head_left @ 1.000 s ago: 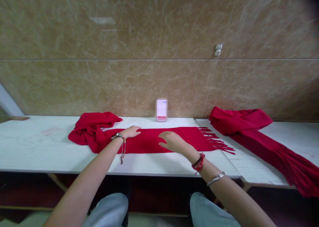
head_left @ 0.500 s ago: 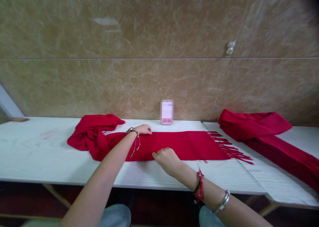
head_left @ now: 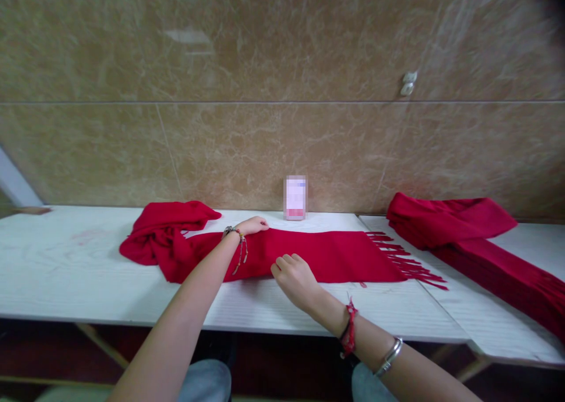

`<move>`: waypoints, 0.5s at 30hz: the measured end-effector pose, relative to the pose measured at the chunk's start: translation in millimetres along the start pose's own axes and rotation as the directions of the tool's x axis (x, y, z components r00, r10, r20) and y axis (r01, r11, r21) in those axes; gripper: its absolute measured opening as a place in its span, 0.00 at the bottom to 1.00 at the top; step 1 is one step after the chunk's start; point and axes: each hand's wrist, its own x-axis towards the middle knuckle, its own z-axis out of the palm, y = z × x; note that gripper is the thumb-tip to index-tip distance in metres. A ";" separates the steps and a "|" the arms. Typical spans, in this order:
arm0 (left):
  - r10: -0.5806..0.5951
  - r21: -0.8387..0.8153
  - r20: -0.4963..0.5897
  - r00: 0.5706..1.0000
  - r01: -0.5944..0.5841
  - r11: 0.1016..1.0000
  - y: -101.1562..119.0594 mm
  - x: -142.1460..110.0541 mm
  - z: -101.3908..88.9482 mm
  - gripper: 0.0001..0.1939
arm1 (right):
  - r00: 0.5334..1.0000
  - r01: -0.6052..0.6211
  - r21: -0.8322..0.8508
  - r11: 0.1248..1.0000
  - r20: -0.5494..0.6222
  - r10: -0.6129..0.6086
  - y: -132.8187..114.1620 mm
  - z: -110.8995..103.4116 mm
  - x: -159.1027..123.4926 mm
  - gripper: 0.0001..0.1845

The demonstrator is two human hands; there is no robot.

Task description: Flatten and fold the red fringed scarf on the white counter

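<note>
A red scarf (head_left: 335,255) lies lengthwise on the white table, its fringed end spread flat to the right and its left part heaped in loose folds. At the scarf's far edge, near its middle, my left hand (head_left: 253,225) is closed with the cloth pinched in its fingers. Opposite it, my right hand (head_left: 293,275) is curled on the near edge, fingers wrapped on the cloth. Between the two hands the fabric is slightly raised. The fingertips of both hands are partly hidden.
Another red scarf (head_left: 454,222) lies folded on the right, its fringed end trailing toward the front. A small blurred upright box or device (head_left: 295,199) stands against the marble-patterned wall (head_left: 265,149). The white table (head_left: 66,272) has a seam on the right.
Both hands have risen slightly, lifting the middle of the scarf a little. The right fingers have curled further in over the cloth's near edge. Everything else stays in place.
</note>
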 end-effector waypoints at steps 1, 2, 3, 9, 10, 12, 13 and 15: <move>-0.005 -0.033 -0.013 1.000 0.004 0.999 1.9 0.1 -0.9 0.07 | 1.000 -0.007 -0.002 1.000 -0.016 0.007 1.3 -1.0 -0.9 0.07; -0.010 -0.065 -0.028 1.000 0.008 0.998 4.0 0.2 -1.8 0.08 | 0.999 -0.018 -0.005 1.000 -0.037 0.018 3.0 -2.3 -1.9 0.07; -0.016 -0.097 -0.042 0.999 0.012 0.995 6.6 0.4 -3.0 0.08 | 0.998 -0.030 -0.007 1.000 -0.063 0.030 4.8 -3.9 -3.1 0.07; -0.015 -0.286 -0.119 0.993 -0.020 0.958 35.3 4.2 -14.4 0.10 | 0.961 -0.090 -0.005 0.996 -0.262 0.086 21.4 -20.1 -14.9 0.10; -0.006 -0.310 -0.127 0.992 -0.034 0.950 43.1 5.9 -16.8 0.10 | 0.952 -0.099 -0.008 0.995 -0.293 0.092 25.5 -23.5 -18.4 0.12; 0.021 -0.345 -0.136 0.990 -0.068 0.936 61.9 10.9 -20.8 0.10 | 0.932 -0.126 -0.012 0.992 -0.344 0.114 35.5 -30.5 -27.2 0.14; 0.040 -0.357 -0.137 0.990 -0.087 0.930 72.8 14.4 -22.1 0.10 | 0.922 -0.146 -0.012 0.989 -0.365 0.132 41.4 -34.1 -32.5 0.16; 0.088 -0.372 -0.136 0.987 -0.133 0.919 97.5 23.5 -22.3 0.11 | 0.899 -0.199 -0.007 0.980 -0.400 0.180 54.8 -41.6 -44.8 0.18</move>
